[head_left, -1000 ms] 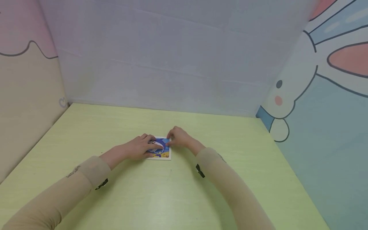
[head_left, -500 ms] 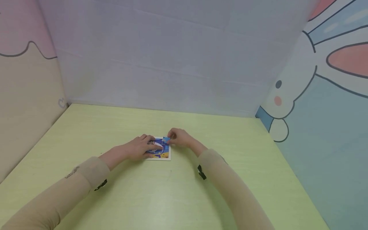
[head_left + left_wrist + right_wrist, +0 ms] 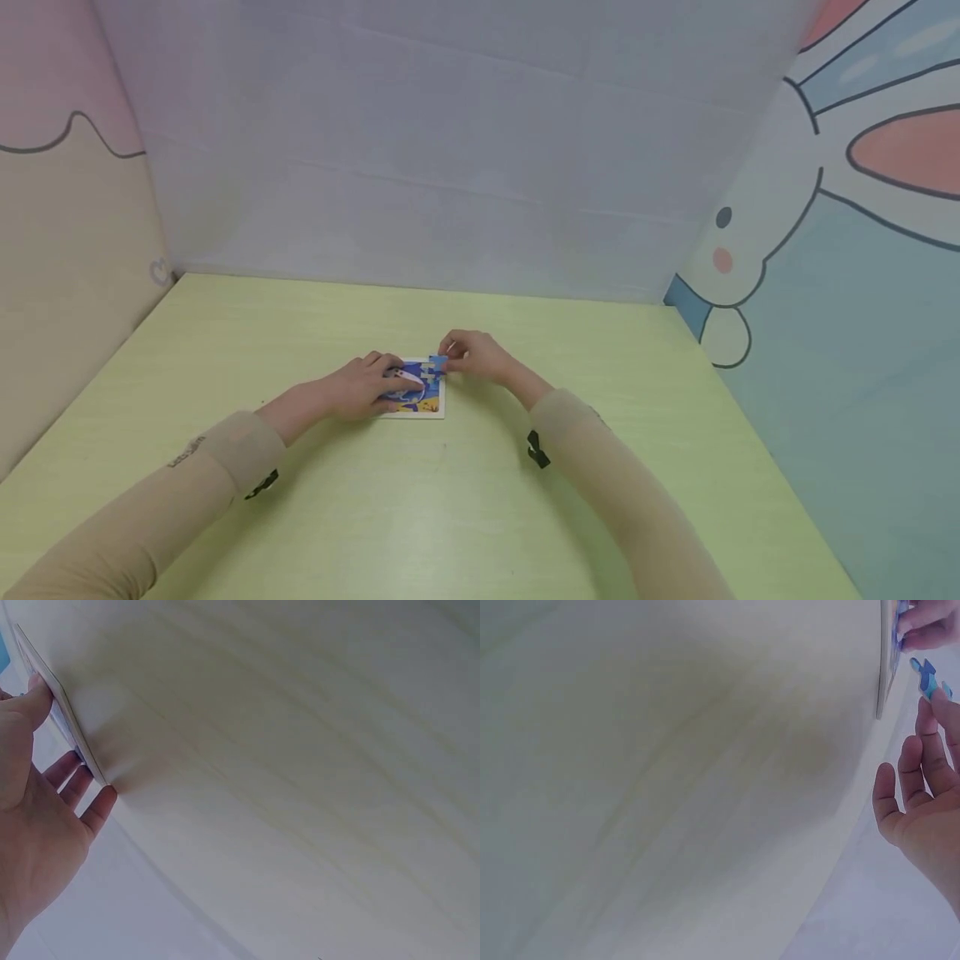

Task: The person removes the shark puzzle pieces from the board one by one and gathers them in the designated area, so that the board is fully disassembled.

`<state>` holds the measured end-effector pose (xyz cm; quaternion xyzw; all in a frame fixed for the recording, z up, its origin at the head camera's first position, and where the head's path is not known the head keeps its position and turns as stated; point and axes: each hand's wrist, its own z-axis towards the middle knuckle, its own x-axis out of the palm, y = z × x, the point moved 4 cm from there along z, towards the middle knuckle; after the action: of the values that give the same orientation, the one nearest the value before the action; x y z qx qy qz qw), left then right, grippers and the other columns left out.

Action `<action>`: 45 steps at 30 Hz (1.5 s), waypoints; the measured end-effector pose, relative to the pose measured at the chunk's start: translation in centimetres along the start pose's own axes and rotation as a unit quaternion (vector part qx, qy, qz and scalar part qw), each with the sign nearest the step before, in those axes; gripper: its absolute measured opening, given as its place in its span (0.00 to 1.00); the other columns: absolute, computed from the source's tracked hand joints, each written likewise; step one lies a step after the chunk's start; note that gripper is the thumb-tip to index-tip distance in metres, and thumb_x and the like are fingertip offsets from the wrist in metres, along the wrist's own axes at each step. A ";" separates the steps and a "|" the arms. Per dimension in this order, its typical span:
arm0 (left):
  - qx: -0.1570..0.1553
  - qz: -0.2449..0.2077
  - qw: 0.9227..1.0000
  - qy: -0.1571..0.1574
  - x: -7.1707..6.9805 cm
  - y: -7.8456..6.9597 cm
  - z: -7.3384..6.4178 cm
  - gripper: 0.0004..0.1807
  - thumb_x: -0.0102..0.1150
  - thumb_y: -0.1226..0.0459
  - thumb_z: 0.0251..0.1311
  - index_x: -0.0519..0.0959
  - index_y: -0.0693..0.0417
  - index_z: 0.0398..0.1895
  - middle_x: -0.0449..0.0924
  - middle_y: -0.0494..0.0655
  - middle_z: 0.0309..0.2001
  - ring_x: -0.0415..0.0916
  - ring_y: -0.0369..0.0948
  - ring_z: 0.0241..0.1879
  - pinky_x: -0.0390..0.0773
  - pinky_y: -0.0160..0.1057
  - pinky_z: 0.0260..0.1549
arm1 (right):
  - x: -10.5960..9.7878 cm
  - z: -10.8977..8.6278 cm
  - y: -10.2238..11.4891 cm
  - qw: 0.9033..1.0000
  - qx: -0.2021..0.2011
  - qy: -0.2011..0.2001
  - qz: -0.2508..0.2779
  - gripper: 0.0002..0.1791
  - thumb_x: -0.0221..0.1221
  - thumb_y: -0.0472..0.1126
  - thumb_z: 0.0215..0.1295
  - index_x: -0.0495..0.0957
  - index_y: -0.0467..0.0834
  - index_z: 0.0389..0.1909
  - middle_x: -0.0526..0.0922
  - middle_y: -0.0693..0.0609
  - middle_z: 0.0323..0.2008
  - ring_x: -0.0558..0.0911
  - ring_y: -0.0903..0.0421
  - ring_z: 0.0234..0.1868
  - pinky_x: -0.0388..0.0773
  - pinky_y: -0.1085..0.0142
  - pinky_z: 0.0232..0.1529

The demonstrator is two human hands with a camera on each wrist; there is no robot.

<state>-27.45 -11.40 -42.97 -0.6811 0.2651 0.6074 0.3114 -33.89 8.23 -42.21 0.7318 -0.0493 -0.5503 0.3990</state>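
A small jigsaw puzzle (image 3: 431, 404) with a white border and a blue and yellow picture lies flat on the table. My left hand (image 3: 360, 388) rests on its left part, fingers spread over the picture and hiding much of it. In the left wrist view, the thumb and fingertips touch the puzzle board (image 3: 69, 712), seen edge-on. Over the upper right corner, my right hand (image 3: 482, 357) pinches a blue puzzle piece (image 3: 928, 679) between thumb and index finger, the other fingers loosely bent. The piece is lifted off the board, and a pale gap (image 3: 427, 372) shows in the picture beside it.
The pale yellow-green table (image 3: 420, 508) stretches around the puzzle. Behind it stands a plain whitish wall (image 3: 420, 167). A side panel with a drawn rabbit (image 3: 757, 217) borders the right, and a beige and pink panel (image 3: 67, 250) the left.
The right hand has pulled the blue puzzle piece up from the puzzle's upper right corner and shifted slightly right, uncovering a pale gap. The left hand stays in place.
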 end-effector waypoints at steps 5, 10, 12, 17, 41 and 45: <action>-0.002 0.003 1.000 -0.006 0.2 0.1 0.0 0.26 0.53 0.53 0.66 0.65 0.34 0.67 0.62 0.58 0.63 0.62 0.56 0.60 0.69 0.57 0.52 | -1.2 -1.1 -0.3 1.000 -0.004 -0.003 -0.012 0.08 0.63 0.41 0.61 0.77 0.47 0.41 0.83 0.51 0.39 0.80 0.58 0.40 0.76 0.67 0.41; -0.001 0.005 1.000 -0.013 0.3 0.2 -0.2 0.26 0.52 0.52 0.66 0.65 0.35 0.68 0.62 0.58 0.64 0.62 0.56 0.60 0.68 0.57 0.53 | -2.6 -2.2 -1.0 1.000 0.001 -0.011 -0.014 0.08 0.63 0.41 0.61 0.78 0.47 0.41 0.84 0.52 0.38 0.81 0.58 0.39 0.77 0.66 0.39; -0.001 0.002 1.000 -0.013 0.3 0.1 -0.3 0.26 0.52 0.53 0.66 0.65 0.35 0.68 0.62 0.58 0.64 0.62 0.57 0.60 0.68 0.58 0.53 | -3.3 -2.6 -1.5 1.000 0.006 -0.018 -0.015 0.08 0.63 0.41 0.61 0.79 0.48 0.41 0.84 0.52 0.37 0.81 0.59 0.38 0.76 0.67 0.38; -0.001 -0.003 1.000 -0.016 0.1 -0.1 -0.3 0.25 0.52 0.54 0.67 0.66 0.37 0.67 0.62 0.58 0.64 0.61 0.57 0.61 0.67 0.58 0.54 | -5.0 -3.8 -3.2 0.999 0.017 -0.037 -0.012 0.08 0.63 0.40 0.61 0.79 0.47 0.40 0.84 0.51 0.36 0.81 0.57 0.37 0.76 0.67 0.36; -0.001 0.001 1.000 -0.017 0.7 0.0 0.0 0.26 0.51 0.53 0.67 0.65 0.35 0.68 0.60 0.58 0.66 0.60 0.57 0.62 0.66 0.58 0.54 | -9.1 -6.5 -12.1 0.991 0.113 -0.066 0.000 0.08 0.61 0.39 0.62 0.79 0.43 0.42 0.84 0.45 0.42 0.81 0.50 0.46 0.77 0.60 0.44; -0.003 0.002 1.000 -0.017 0.8 0.1 0.0 0.26 0.51 0.53 0.67 0.65 0.35 0.68 0.60 0.57 0.65 0.60 0.57 0.62 0.67 0.58 0.54 | -8.9 -6.3 -12.4 0.992 0.104 -0.070 0.004 0.09 0.61 0.38 0.62 0.79 0.42 0.43 0.83 0.44 0.42 0.80 0.49 0.47 0.75 0.58 0.49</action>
<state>-27.42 -11.48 -43.73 -0.6708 0.2597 0.6203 0.3126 -36.61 24.52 -42.79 0.7286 -0.1377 -0.5906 0.3184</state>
